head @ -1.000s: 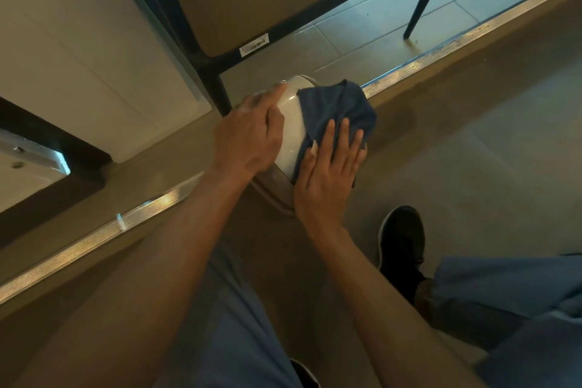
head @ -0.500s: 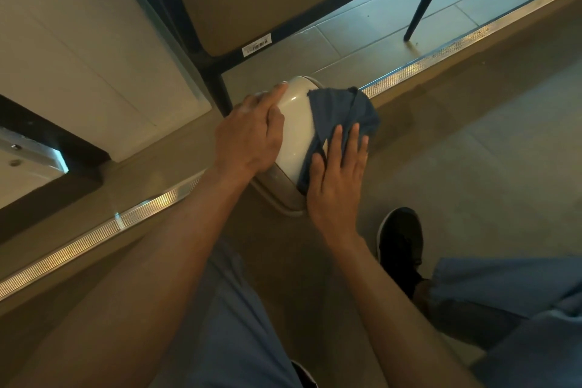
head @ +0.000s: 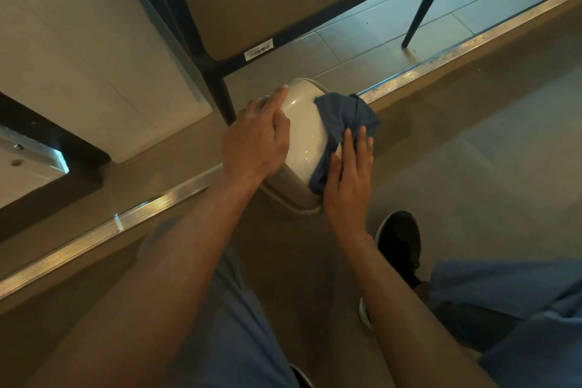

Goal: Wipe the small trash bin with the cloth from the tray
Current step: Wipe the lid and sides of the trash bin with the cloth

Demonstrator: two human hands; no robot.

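Crouching over a small cream trash bin (head: 302,138) at the centre of the head view, a person steadies it with the left hand (head: 255,145), fingers curled around its rounded top at about 9 o'clock of the bin, the index finger stretched along the upper edge. The right hand (head: 349,179) lies flat on a blue cloth (head: 343,116), fingers straight and close together, pressing the fabric against the bin's side at roughly 3 o'clock. The cloth bunches past the fingertips toward 1 o'clock, and a fold trails down beside the thumb.

The bin stands on the tiled floor (head: 472,186), just in front of a ribbed metal floor strip (head: 441,63) that runs from 8 o'clock to 2 o'clock across the view. Beyond it, at 12 o'clock, a black furniture frame (head: 217,88) bears a pale panel with a barcode label (head: 259,50). A black shoe (head: 400,242) rests on the floor at 5 o'clock of the bin, near blue trouser fabric (head: 510,309).
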